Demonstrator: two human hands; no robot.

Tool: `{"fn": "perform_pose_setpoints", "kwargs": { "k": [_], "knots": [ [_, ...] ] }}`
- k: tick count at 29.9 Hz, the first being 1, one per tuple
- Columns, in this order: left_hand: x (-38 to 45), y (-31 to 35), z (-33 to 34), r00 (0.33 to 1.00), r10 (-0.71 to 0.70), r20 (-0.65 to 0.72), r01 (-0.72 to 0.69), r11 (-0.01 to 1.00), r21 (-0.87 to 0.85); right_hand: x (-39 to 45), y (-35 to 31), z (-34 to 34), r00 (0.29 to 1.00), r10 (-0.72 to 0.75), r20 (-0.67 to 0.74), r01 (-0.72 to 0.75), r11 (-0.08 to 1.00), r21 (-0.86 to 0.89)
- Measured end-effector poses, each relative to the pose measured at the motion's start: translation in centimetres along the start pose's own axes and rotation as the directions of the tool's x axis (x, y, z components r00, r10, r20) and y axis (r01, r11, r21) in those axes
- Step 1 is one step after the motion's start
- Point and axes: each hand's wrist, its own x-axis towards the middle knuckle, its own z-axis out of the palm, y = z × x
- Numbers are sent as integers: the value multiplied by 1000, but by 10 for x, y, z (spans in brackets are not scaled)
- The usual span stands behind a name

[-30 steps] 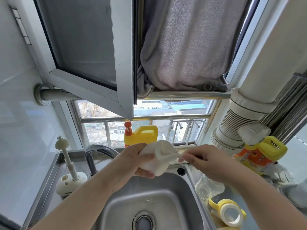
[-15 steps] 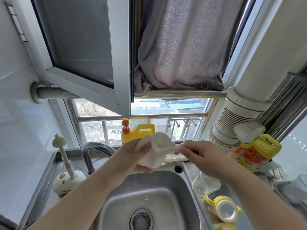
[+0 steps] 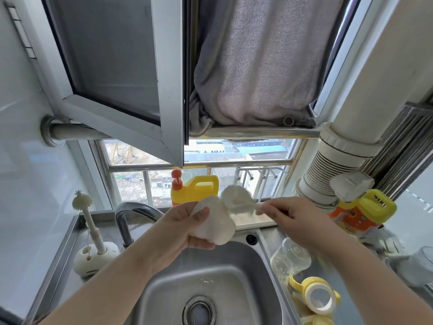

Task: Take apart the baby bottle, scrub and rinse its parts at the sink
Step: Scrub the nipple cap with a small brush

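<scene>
My left hand [image 3: 180, 225] grips a white, milky bottle body [image 3: 216, 222] above the back of the steel sink [image 3: 234, 266]. My right hand [image 3: 297, 221] pinches the handle of a white brush [image 3: 235, 199], whose round head sits just outside the bottle's mouth, blurred by motion. On the counter to the right lie a clear bottle cap [image 3: 290, 259] and a yellow collar ring with handles [image 3: 316, 297].
A curved tap [image 3: 131, 214] rises left of my hands. A small nipple brush stands in a white holder [image 3: 93, 256] at the left. A yellow detergent jug [image 3: 194, 190] is on the sill, another yellow-orange bottle [image 3: 363, 214] at the right. An open window frame [image 3: 168, 95] hangs overhead.
The brush head has come out of the bottle and now sits above and to the right of its mouth. Both hands stay over the sink's back edge.
</scene>
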Motion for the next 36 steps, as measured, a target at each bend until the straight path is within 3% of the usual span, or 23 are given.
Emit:
{"fn": "perform_pose_setpoints", "kwargs": {
  "k": [4, 7, 9, 13, 16, 17, 21, 23, 29, 34, 36],
  "knots": [
    [4, 3, -1, 994, -38, -107, 31, 997, -68, -6, -7, 12, 993, -102, 61, 105, 994, -42],
    [6, 2, -4, 985, -57, -164, 49, 997, -52, -6, 2, 8, 999, -25, -34, 18, 977, -212],
    [7, 2, -2, 981, -38, -191, 31, 999, -41, -5, -2, 11, 996, -63, -67, 47, 976, -214],
    [7, 5, 1, 978, -5, -211, -1, 1000, -26, -11, -8, 20, 988, -153, 34, 157, 953, -260],
    [6, 2, 5, 978, -17, -207, 21, 1000, 13, -8, -3, 12, 984, -105, -143, 67, 966, -251],
    [7, 1, 7, 980, -17, -198, 24, 999, 35, -8, -5, 13, 983, -111, -143, 72, 965, -253],
    [6, -5, 10, 983, 9, -182, 19, 988, 154, -10, -11, 17, 993, -101, 56, 114, 936, -334],
    [6, -7, 9, 985, 30, -169, 7, 977, 214, -9, -5, 7, 999, -40, 9, 41, 936, -349],
    [8, -6, 8, 987, 58, -151, -39, 991, 128, -6, -3, 13, 1000, 11, -14, -13, 986, -164],
    [9, -7, 9, 974, -4, -224, -10, 998, -63, -12, 15, 28, 991, 130, 32, -132, 986, 104],
    [11, -8, 11, 969, -47, -245, 7, 987, -160, -13, 20, 39, 989, 147, 25, -149, 980, 131]
  ]
}}
